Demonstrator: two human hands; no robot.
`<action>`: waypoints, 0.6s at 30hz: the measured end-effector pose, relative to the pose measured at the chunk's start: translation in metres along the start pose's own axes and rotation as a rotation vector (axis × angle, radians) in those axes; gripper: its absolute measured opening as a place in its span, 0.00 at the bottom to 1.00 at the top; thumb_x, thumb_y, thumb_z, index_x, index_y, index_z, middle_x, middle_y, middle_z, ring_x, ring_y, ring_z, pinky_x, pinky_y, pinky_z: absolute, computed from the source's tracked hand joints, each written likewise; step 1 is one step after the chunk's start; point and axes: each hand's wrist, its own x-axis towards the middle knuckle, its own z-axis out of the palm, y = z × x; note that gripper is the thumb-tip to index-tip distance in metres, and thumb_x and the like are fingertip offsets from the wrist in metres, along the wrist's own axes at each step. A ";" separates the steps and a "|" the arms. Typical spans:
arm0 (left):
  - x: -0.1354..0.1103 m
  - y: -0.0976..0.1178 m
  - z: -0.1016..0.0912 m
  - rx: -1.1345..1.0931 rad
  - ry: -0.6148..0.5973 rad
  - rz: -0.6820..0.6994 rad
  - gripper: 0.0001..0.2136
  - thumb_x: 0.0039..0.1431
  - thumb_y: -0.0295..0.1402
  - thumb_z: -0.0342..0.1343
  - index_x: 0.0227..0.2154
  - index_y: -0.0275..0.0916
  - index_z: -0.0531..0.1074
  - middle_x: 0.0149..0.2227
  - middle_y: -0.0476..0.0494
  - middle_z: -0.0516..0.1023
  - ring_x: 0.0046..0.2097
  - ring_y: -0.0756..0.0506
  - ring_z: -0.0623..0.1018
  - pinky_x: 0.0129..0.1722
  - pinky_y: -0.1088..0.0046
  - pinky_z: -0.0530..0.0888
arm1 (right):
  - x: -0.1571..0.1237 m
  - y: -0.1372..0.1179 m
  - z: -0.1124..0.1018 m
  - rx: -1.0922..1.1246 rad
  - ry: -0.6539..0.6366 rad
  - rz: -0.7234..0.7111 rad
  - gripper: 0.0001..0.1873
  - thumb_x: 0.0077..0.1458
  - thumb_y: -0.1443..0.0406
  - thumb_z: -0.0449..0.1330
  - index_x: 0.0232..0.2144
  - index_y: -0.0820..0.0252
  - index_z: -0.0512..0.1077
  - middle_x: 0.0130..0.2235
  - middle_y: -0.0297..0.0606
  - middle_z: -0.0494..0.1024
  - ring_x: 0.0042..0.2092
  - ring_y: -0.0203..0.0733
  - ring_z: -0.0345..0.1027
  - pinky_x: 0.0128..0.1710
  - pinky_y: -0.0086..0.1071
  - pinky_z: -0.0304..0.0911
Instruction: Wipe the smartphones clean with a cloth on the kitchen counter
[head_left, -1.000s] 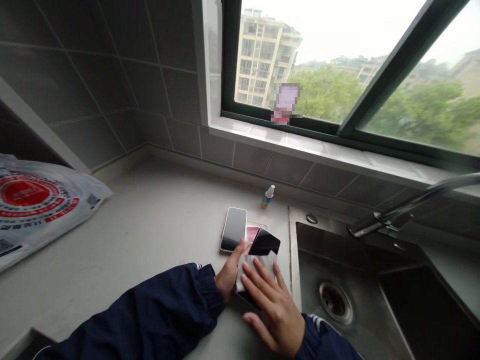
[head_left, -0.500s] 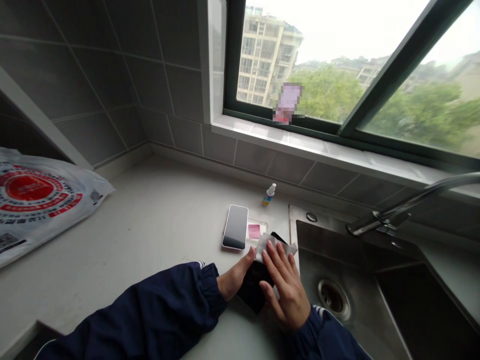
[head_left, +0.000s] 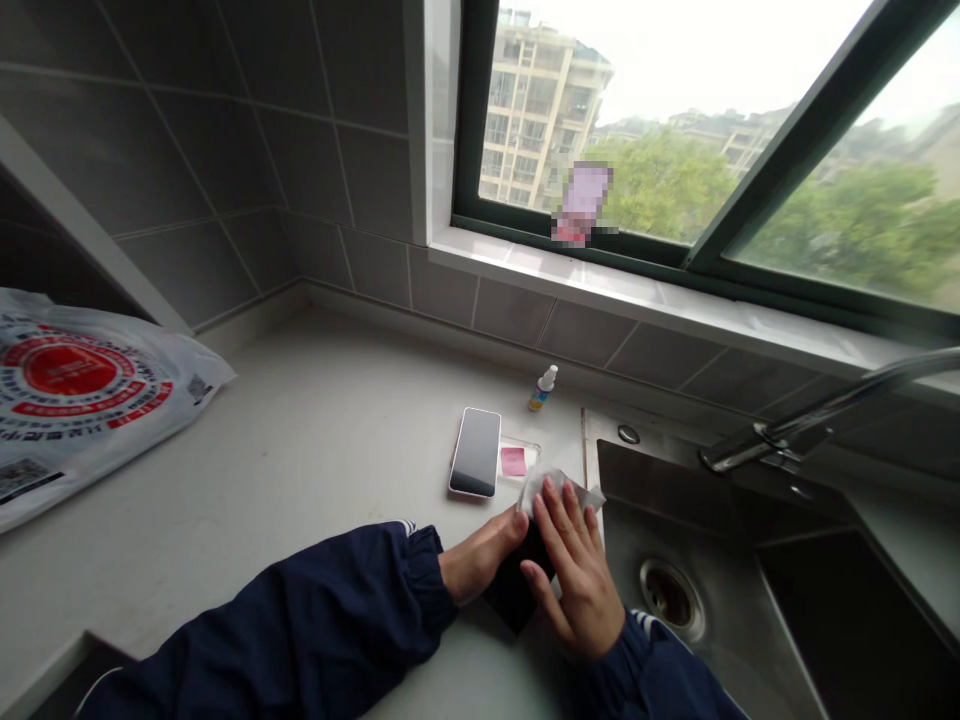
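My left hand (head_left: 491, 552) grips a flat black rectangular device (head_left: 517, 592) along its left side, thumb on top and the other fingers hidden beneath. Its exact kind I cannot make out. My right hand (head_left: 576, 570) lies with outstretched fingers on a thin whitish wipe (head_left: 534, 487), pressing it against the far part of the device. The thumb is spread away from those fingers. Just beyond my hands a smartphone (head_left: 476, 453) with a dark screen lies flat. Beside it, a clear phone case (head_left: 531, 452) has a pink square (head_left: 514, 461) on it.
A small white-capped spray bottle (head_left: 543, 389) stands behind the case. To the right are a steel sink (head_left: 626, 545) and its faucet (head_left: 772, 432). A printed plastic bag (head_left: 97, 400) rests at the left of the white counter (head_left: 322, 400), below a window.
Both hands keep their hold and place on the device. The wipe has shifted slightly under my right fingers and covers the device's far corner. The view has moved a little.
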 end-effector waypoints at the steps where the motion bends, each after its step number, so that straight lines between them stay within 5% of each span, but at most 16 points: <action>1: 0.000 -0.004 -0.001 -0.080 0.026 -0.042 0.25 0.65 0.47 0.43 0.60 0.40 0.63 0.65 0.41 0.61 0.68 0.41 0.55 0.68 0.63 0.44 | 0.000 -0.001 0.000 0.003 -0.027 -0.033 0.34 0.64 0.61 0.50 0.68 0.63 0.46 0.68 0.48 0.48 0.69 0.60 0.36 0.65 0.56 0.40; 4: 0.002 -0.013 -0.005 -0.445 0.033 -0.224 0.31 0.64 0.53 0.40 0.59 0.34 0.64 0.58 0.34 0.71 0.63 0.39 0.65 0.66 0.60 0.51 | 0.001 -0.006 0.001 0.016 -0.100 -0.126 0.33 0.64 0.61 0.51 0.67 0.65 0.48 0.68 0.48 0.51 0.69 0.59 0.38 0.65 0.56 0.43; 11: 0.006 -0.007 -0.009 -0.682 0.167 -0.233 0.36 0.60 0.58 0.41 0.63 0.38 0.56 0.48 0.32 0.77 0.43 0.41 0.80 0.45 0.65 0.72 | 0.000 -0.027 -0.004 0.021 -0.157 -0.285 0.30 0.61 0.65 0.55 0.64 0.64 0.57 0.66 0.42 0.55 0.68 0.57 0.42 0.65 0.55 0.45; 15: 0.005 -0.001 -0.012 -0.718 0.152 -0.322 0.41 0.55 0.64 0.41 0.64 0.41 0.53 0.46 0.31 0.78 0.27 0.48 0.77 0.24 0.76 0.66 | 0.000 -0.033 -0.008 0.020 -0.181 -0.372 0.27 0.61 0.66 0.56 0.61 0.62 0.61 0.66 0.38 0.57 0.68 0.55 0.44 0.66 0.54 0.43; 18: 0.005 0.001 -0.013 -0.740 0.138 -0.344 0.43 0.53 0.65 0.41 0.64 0.39 0.53 0.46 0.30 0.78 0.24 0.50 0.75 0.20 0.77 0.62 | 0.001 -0.033 -0.012 0.019 -0.189 -0.386 0.24 0.61 0.66 0.56 0.60 0.60 0.64 0.65 0.36 0.58 0.68 0.53 0.46 0.67 0.53 0.42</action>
